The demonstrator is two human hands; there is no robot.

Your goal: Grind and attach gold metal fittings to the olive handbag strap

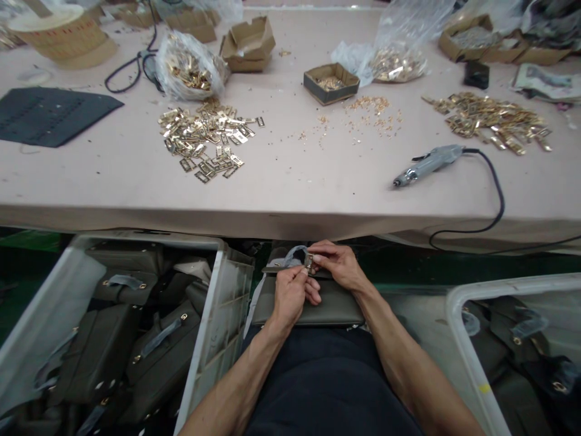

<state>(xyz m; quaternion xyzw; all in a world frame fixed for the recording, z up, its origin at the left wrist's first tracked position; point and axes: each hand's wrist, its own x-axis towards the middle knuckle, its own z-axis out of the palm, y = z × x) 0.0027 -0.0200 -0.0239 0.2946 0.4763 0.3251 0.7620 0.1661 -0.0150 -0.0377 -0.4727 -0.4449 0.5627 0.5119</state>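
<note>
A dark olive handbag (333,307) lies across my lap, its handle (295,253) wrapped in clear plastic. Above its flap, a small gold metal plate (309,261) is pinched between both hands. My left hand (291,293) grips the plate's lower end with thumb and finger, the other fingers curled over the bag. From the right, my right hand (338,263) holds the plate's upper part with thumb and fingers. Whether the plate touches the bag I cannot tell, since my fingers cover part of it.
Gold plates (206,136) are heaped on the table (290,188), with another gold pile (497,121) at right. An electric screwdriver (429,165) lies near the front edge beside its cord. Small screws surround an open box (330,85). Crates of bags (218,303) stand left and right (472,357).
</note>
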